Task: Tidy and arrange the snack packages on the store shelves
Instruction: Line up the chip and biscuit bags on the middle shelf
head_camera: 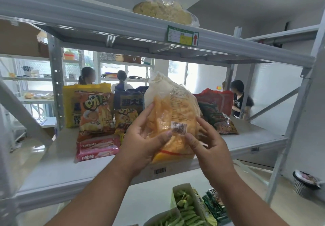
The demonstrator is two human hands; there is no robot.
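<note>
I hold a clear bag of orange-yellow snack sticks upright over the front edge of the middle shelf. My left hand grips its left side, thumb on the front near the barcode. My right hand pinches the lower right side. On the shelf to the left stand orange snack bags, a yellow bag and a dark blue bag. Two pink Nabati wafer packs lie in front of them. Red and green bags sit to the right.
A clear bag of pale snacks lies on the top shelf. Below, open boxes of green snacks and green packets sit on the lower shelf. A wire waste basket stands on the floor at right. Three people stand behind the shelving.
</note>
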